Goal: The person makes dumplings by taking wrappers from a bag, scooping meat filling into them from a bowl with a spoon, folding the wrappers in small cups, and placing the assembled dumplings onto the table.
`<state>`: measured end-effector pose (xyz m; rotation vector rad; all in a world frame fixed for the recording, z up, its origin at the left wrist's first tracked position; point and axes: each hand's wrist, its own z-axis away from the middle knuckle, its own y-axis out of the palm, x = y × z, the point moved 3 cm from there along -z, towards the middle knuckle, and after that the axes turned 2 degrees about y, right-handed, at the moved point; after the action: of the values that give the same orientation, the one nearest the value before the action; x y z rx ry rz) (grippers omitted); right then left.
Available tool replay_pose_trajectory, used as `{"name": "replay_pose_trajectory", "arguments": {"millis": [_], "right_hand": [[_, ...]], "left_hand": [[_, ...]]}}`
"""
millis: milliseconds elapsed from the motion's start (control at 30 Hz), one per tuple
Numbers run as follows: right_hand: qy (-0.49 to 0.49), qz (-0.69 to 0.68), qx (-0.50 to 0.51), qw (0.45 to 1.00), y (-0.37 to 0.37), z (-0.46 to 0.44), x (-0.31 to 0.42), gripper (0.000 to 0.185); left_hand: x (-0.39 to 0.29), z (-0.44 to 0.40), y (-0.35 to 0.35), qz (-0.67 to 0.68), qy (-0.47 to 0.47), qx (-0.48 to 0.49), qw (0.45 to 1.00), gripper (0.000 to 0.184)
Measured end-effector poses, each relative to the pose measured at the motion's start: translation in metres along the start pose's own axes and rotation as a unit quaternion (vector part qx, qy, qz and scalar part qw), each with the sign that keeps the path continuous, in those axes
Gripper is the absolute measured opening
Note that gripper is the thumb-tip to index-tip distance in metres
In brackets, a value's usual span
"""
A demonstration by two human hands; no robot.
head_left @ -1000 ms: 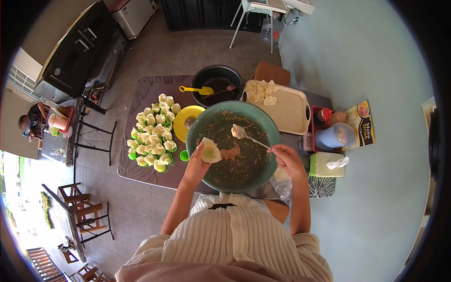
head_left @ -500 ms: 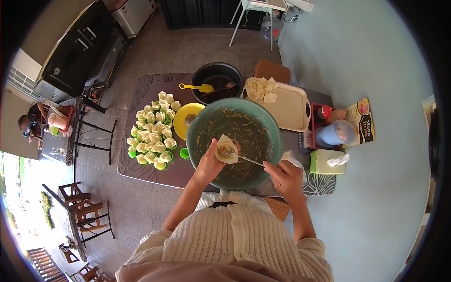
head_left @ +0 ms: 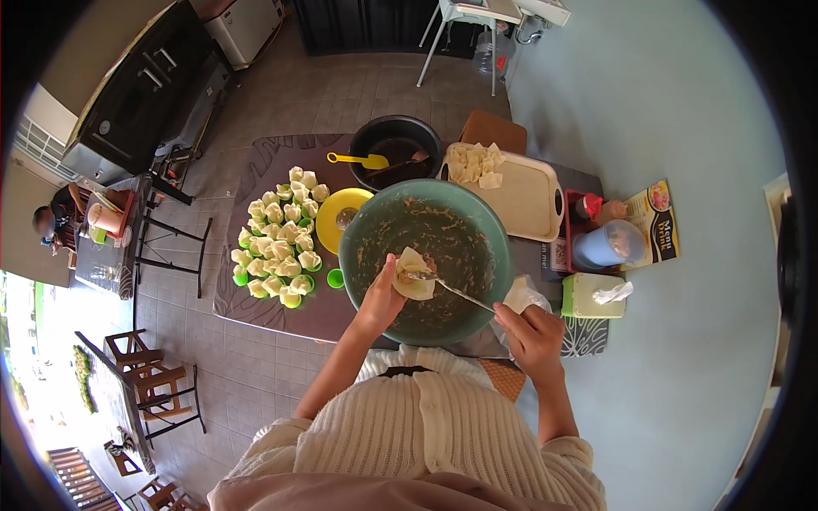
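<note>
My left hand (head_left: pixel 383 298) holds a pale dumpling wrapper (head_left: pixel 415 286), cupped upward over the large green basin (head_left: pixel 351 238). Smears of a pinkish-brown filling (head_left: pixel 460 226) coat the basin's inside. In my right hand (head_left: pixel 530 334) is the handle of a metal spoon (head_left: pixel 467 295), whose bowl end lies on the wrapper. Left of the basin, many wrapped dumplings (head_left: pixel 277 249) stand in small green cups. A single green cup (head_left: pixel 336 278) sits apart from them, near the basin.
Behind the basin are a black basin (head_left: pixel 362 136) with a yellow spatula (head_left: pixel 371 161), and a yellow plate (head_left: pixel 327 228). A tray (head_left: pixel 524 200) bears loose wrappers (head_left: pixel 475 163). Rightward stand a red caddy (head_left: pixel 555 258) and a tissue box (head_left: pixel 588 295). Another person (head_left: pixel 64 213) sits far left.
My right hand has shifted slightly right and down with the spoon. The spoon's bowl now shows more plainly across the wrapper, which my left hand still holds, moved a little.
</note>
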<state>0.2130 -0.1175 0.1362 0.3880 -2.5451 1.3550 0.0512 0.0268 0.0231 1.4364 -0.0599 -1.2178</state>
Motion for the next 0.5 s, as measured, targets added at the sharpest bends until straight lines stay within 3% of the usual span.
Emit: {"name": "replay_pose_trajectory", "arguments": {"millis": [267,333,400,433,500], "right_hand": [[0.014,0.001,0.041,0.999,0.007,-0.009,0.004,0.017],[0.027,-0.005,0.048,0.998,0.005,-0.008,0.001,0.015],[0.17,-0.106,0.009,0.98,0.01,-0.002,-0.015,0.014],[0.17,-0.107,0.008,0.98,0.015,-0.001,-0.02,0.014],[0.274,-0.107,0.038,0.955,0.032,0.008,-0.037,0.008]], "left_hand": [[0.0,0.001,-0.001,-0.139,0.021,-0.001,0.99,0.047],[0.006,-0.003,-0.009,0.004,-0.01,-0.012,1.0,0.049],[0.011,-0.006,-0.026,0.016,-0.016,-0.017,1.0,0.05],[0.01,-0.006,-0.032,0.028,-0.023,-0.02,0.999,0.05],[0.002,-0.002,-0.027,0.042,-0.025,-0.046,0.998,0.05]]}}
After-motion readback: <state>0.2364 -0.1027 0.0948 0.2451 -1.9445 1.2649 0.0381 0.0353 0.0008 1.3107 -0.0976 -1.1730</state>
